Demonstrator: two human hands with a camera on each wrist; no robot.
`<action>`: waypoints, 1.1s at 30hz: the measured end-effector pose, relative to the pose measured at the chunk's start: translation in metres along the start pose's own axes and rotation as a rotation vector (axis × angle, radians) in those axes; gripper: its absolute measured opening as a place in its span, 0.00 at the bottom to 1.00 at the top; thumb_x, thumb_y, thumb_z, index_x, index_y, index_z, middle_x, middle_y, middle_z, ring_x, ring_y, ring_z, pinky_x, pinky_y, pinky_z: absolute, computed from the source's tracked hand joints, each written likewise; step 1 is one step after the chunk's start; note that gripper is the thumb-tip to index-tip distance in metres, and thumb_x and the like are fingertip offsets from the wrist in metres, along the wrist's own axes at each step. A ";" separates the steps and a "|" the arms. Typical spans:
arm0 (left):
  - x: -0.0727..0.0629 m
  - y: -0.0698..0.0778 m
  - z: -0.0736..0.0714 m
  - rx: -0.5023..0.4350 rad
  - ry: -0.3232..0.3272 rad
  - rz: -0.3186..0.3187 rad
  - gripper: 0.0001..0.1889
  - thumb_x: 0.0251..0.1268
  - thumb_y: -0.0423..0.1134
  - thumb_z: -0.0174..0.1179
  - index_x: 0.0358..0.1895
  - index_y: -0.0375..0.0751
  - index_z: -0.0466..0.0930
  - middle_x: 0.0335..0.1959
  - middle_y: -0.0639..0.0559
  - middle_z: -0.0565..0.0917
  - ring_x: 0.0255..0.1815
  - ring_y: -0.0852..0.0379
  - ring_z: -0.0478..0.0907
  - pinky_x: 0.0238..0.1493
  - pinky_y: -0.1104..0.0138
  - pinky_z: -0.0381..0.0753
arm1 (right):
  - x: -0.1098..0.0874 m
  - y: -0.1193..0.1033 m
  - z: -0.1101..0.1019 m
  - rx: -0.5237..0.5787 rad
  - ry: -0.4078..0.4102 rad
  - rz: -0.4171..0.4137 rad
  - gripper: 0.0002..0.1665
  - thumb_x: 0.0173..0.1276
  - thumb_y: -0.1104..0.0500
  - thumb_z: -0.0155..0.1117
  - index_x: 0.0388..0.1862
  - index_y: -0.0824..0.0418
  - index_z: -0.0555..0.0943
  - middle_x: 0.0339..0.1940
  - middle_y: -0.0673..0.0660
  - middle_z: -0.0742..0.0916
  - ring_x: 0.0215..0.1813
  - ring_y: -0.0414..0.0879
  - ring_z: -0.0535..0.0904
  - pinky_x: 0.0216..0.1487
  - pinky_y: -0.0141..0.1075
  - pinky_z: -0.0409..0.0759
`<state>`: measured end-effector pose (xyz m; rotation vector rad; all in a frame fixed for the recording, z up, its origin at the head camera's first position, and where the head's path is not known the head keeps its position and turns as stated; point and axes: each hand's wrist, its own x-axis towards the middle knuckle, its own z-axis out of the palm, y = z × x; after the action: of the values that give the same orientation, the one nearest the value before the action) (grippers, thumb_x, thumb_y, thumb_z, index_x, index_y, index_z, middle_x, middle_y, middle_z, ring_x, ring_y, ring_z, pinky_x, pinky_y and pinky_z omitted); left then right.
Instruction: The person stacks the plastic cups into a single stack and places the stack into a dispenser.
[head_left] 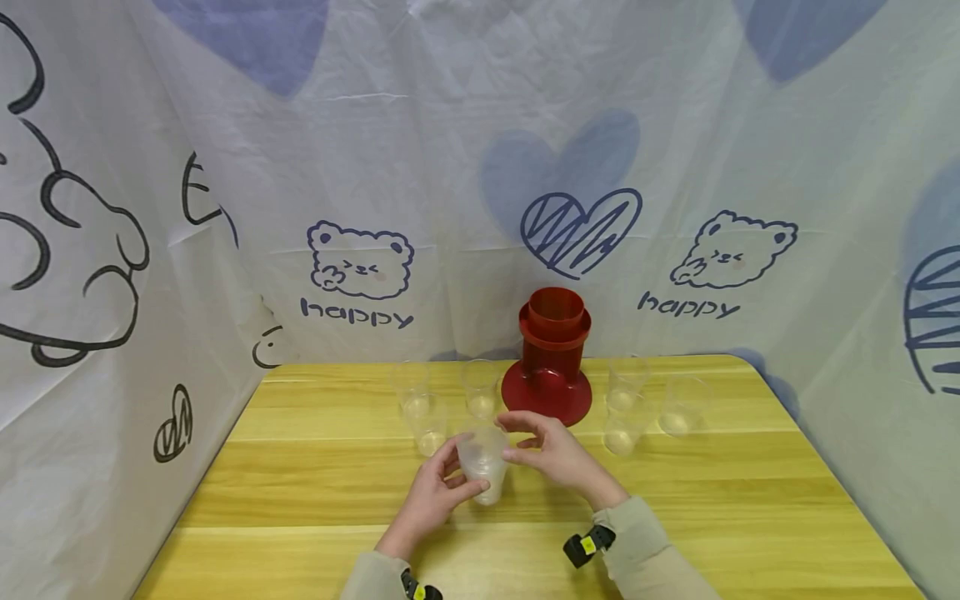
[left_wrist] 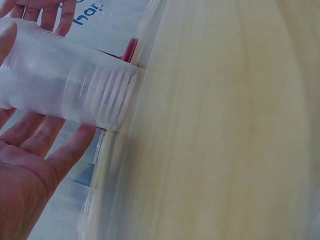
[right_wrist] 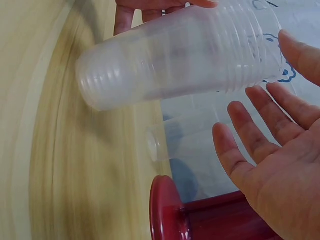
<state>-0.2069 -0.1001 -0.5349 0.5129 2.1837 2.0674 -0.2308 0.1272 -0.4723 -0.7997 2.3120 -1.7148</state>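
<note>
A stack of nested clear plastic cups point(head_left: 483, 460) is held upright just above the table, its ribbed rims at the top. My left hand point(head_left: 438, 492) grips the stack from the left, thumb on the near side and fingers around it. At the upper right of the stack is my right hand point(head_left: 558, 454), with loosely extended fingers. In the right wrist view its fingertips point(right_wrist: 255, 95) are at the stack's rims, and the thumb point(right_wrist: 300, 55) lies by the opening. Whether that thumb touches plastic is unclear.
Behind the hands stands a red tube-shaped holder point(head_left: 555, 350) on a round red base point(head_left: 513, 392). Several single clear cups stand left of it, such as one cup point(head_left: 480, 392), and more to its right, including another cup point(head_left: 678, 412). Printed white curtains point(head_left: 450, 167) surround the wooden table point(head_left: 300, 500).
</note>
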 end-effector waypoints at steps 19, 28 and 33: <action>-0.006 0.029 0.003 -0.019 -0.022 -0.004 0.36 0.57 0.26 0.69 0.69 0.32 0.64 0.62 0.29 0.73 0.62 0.35 0.71 0.57 0.53 0.78 | -0.007 0.008 0.002 0.030 -0.052 0.025 0.30 0.70 0.60 0.65 0.69 0.67 0.70 0.66 0.63 0.76 0.64 0.59 0.72 0.61 0.56 0.74; -0.007 0.030 0.003 -0.013 -0.022 -0.013 0.36 0.57 0.26 0.69 0.70 0.32 0.64 0.62 0.29 0.72 0.63 0.34 0.70 0.58 0.54 0.78 | -0.010 0.008 0.006 0.030 -0.053 0.066 0.30 0.72 0.59 0.62 0.71 0.63 0.69 0.68 0.61 0.74 0.66 0.59 0.70 0.62 0.56 0.73; -0.007 0.027 0.003 -0.003 -0.020 -0.013 0.36 0.57 0.26 0.69 0.70 0.33 0.64 0.62 0.29 0.72 0.62 0.34 0.70 0.57 0.54 0.78 | -0.013 -0.001 0.007 0.024 -0.057 0.075 0.30 0.73 0.60 0.61 0.71 0.64 0.67 0.69 0.62 0.73 0.66 0.62 0.69 0.63 0.57 0.72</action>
<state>-0.1950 -0.0986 -0.5092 0.5152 2.1671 2.0498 -0.2164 0.1274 -0.4764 -0.7374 2.2501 -1.6638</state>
